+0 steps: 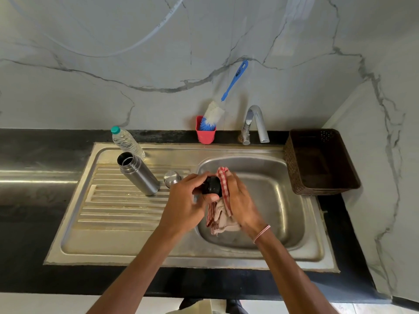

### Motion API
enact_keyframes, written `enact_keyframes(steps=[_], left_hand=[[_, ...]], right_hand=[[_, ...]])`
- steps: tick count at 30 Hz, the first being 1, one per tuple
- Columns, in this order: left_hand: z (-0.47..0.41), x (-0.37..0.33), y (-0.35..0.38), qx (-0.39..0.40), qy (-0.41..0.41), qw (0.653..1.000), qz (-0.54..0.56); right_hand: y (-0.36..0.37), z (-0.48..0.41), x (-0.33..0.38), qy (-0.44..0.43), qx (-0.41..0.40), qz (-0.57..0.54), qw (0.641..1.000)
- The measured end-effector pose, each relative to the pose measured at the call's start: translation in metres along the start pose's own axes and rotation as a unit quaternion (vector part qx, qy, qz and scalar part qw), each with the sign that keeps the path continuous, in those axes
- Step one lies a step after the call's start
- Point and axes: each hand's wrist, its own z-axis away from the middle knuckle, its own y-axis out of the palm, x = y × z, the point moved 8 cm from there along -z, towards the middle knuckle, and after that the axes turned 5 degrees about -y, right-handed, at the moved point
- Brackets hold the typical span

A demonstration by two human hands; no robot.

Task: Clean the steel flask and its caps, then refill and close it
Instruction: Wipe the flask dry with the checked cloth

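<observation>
Left hand (183, 200) grips the black cap (212, 185), right hand (241, 201) holds the cloth (223, 177) against it; flask (138, 174) open, refill and closing remain.

One stainless steel sink (158, 250) with a ribbed drainboard. Near the drainboard's back left corner stand one open cylindrical steel flask (138, 174) and one clear plastic water bottle (128, 142) with a teal cap. One domed shiny steel cap (171, 178) sits at the drainboard's right edge.

Two bare hands are over the basin's left edge, one left hand (183, 205) and one right hand (242, 202). Between them are one blurred item, seemingly a black round cap (212, 185), and one red-and-white checked cloth (221, 219).

Along the counter's back edge are one red plastic cup (205, 135), one blue-handled bottle brush (213, 115) and one chrome tap (255, 123). One dark brown woven basket (322, 189) is at its right edge.
</observation>
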Motion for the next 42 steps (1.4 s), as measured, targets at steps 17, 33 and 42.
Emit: enact_keyframes(steps=[17, 33, 42], left_hand=[[0.004, 0.015, 0.025, 0.177, -0.258, 0.864, 0.394], [0.01, 0.041, 0.007, 0.175, -0.26, 0.824, 0.472], [0.011, 0.043, 0.003, 0.009, -0.247, 0.869, 0.429]], right_hand=[[-0.019, 0.024, 0.023, -0.326, -0.129, 0.189, 0.917], [-0.016, 0.007, -0.025, -0.055, -0.116, -0.077, 0.989], [-0.015, 0.019, 0.004, -0.157, -0.126, -0.053, 0.978]])
